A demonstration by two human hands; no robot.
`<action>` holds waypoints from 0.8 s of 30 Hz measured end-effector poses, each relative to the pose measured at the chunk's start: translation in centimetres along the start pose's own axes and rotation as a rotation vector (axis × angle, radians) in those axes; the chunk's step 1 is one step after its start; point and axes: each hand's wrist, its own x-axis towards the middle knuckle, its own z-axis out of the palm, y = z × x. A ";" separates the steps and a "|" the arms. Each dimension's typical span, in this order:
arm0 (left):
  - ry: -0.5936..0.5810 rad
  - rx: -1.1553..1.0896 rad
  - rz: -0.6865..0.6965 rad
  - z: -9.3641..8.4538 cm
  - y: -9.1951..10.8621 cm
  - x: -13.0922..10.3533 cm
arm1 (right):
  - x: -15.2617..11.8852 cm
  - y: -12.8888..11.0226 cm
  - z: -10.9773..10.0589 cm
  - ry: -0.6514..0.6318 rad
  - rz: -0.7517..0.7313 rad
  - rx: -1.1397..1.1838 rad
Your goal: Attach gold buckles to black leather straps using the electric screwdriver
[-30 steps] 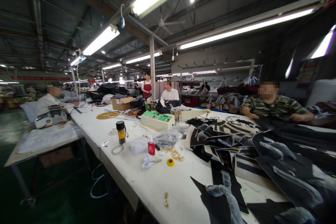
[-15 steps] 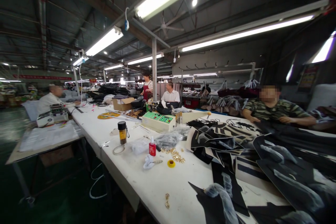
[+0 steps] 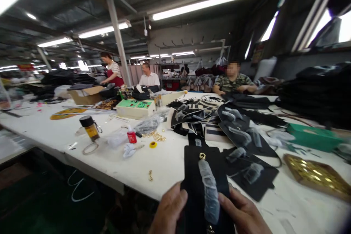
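A black flat panel [image 3: 193, 175] is held up over the near table edge, between my two hands. Along its middle runs a handle wrapped in clear plastic [image 3: 210, 190], with a gold ring fitting [image 3: 202, 156] at its top end and more gold metal at the bottom. My left hand [image 3: 170, 206] grips the panel's left edge, thumb on the front. On the right edge my right hand [image 3: 242, 208] is closed, its thumb beside the wrapped handle. The fingers behind the panel are hidden. Small gold hardware [image 3: 150, 175] lies on the table to the left.
More black panels with wrapped handles [image 3: 246, 168] cover the table beyond. A tray of gold pieces [image 3: 315, 175] and a green box [image 3: 312, 137] are at right. Left stand a red bottle [image 3: 132, 136], yellow roll [image 3: 153, 144] and jar [image 3: 90, 128]. Across sits a person in camouflage [image 3: 234, 80].
The view has swung right and down. Both my hands have come into view, holding a black panel; neither showed before. The tray and green box now show on the right.
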 end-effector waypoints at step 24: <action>0.022 0.324 0.058 1.0 0.0 3.8 | 3.3 -1.3 0.7 0.224 -0.728 -0.689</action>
